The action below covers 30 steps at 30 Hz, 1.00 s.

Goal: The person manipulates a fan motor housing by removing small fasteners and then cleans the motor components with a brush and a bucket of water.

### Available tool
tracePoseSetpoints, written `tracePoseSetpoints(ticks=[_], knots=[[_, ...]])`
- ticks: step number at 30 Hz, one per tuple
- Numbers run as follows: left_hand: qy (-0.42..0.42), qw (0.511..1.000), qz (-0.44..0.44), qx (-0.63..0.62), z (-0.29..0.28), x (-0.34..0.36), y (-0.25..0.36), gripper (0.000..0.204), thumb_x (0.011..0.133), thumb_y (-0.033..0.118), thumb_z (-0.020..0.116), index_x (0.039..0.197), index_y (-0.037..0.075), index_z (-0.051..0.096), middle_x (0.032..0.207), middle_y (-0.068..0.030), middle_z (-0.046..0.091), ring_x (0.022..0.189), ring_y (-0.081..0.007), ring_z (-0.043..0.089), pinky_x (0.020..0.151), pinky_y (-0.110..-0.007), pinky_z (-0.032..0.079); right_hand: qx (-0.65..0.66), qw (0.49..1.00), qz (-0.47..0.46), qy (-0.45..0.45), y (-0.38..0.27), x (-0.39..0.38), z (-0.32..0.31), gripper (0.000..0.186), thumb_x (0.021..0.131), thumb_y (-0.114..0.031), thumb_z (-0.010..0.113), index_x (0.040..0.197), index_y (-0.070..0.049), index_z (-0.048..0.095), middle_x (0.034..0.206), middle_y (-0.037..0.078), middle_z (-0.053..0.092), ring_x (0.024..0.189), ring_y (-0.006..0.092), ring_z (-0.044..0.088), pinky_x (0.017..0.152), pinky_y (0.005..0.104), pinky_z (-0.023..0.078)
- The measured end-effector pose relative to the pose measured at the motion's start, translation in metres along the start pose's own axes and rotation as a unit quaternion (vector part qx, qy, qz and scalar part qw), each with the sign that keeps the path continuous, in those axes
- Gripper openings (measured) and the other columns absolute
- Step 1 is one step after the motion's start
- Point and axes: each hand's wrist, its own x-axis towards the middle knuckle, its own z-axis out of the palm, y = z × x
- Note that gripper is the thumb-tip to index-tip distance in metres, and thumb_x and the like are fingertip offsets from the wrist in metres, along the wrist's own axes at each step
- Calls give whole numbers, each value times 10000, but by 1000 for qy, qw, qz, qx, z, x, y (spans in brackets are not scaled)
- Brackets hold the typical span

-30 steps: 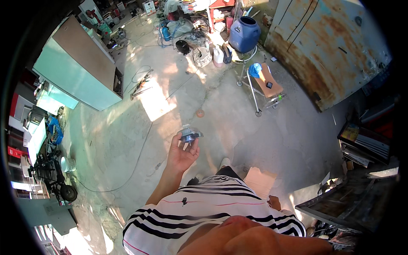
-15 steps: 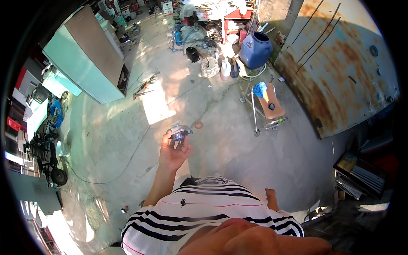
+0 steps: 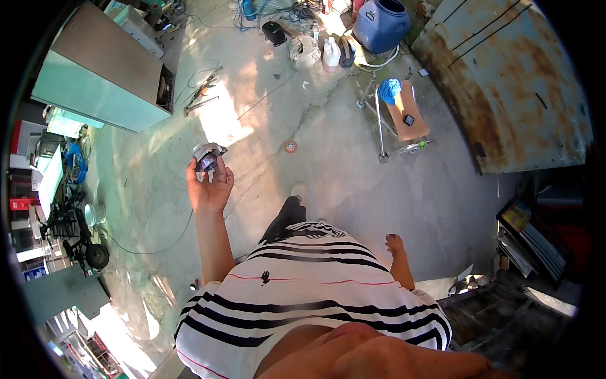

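Grey metal part (image 3: 207, 151) gripped by the left hand (image 3: 211, 192) above a concrete floor (image 3: 353, 164)

The part is held up ahead of the body, on the left, with the thumb and fingers clamped on it. The thumb is set against its left side, and a finger is pressed on its right. A bluish, rounded middle is seen below its curved grey upper shell; its exact kind cannot be told.

The right hand (image 3: 395, 243) is held low beside a striped shirt (image 3: 315, 297), well apart from the part. Whether its fingers are together or apart cannot be told. A pale shoe (image 3: 298, 191) is seen between the two hands.

On the floor to the right of the part, a small orange disc (image 3: 290, 146) is placed. Farther to the right, a blue bundle (image 3: 390, 91) and a small dark square object (image 3: 409, 120) are carried on the tan top of a tubular-legged stool (image 3: 409, 131). Beyond it, a blue plastic drum (image 3: 382, 28) is seen near a pink-tinted jug (image 3: 331, 54). A rust-streaked metal panel (image 3: 524, 88) is seen at the far right. On the left, a large cabinet (image 3: 107, 63) and a white bucket (image 3: 95, 215) are seen.
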Motion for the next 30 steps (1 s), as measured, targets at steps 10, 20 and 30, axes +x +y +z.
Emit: tracePoseSetpoints(ticks=[10, 20, 30], knots=[[-98, 973, -166, 130, 118, 95, -69, 581, 760, 334, 802, 1203, 140, 480, 1206, -33, 505, 1069, -238, 606, 869, -409, 435, -95, 992, -4, -85, -60, -53, 7, 294, 896, -296, 591, 1082, -70, 617, 858, 51, 613, 747, 196, 620, 606, 393, 496], [-73, 962, -220, 146, 162, 165, -79, 589, 754, 344, 804, 1198, 110, 497, 1160, -1, 561, 1075, -201, 591, 850, -378, 392, 10, 1000, -15, -5, -189, 38, -4, 247, 894, -267, 577, 1043, -76, 624, 852, 49, 608, 749, 210, 618, 607, 401, 498], [-62, 991, -95, 73, 235, 180, -79, 571, 768, 322, 798, 1208, 142, 482, 1177, 17, 544, 1076, -176, 596, 871, -351, 393, -89, 995, -11, -47, -245, 126, -56, 203, 893, -239, 562, 1003, -82, 631, 846, 47, 603, 751, 224, 615, 607, 409, 500]])
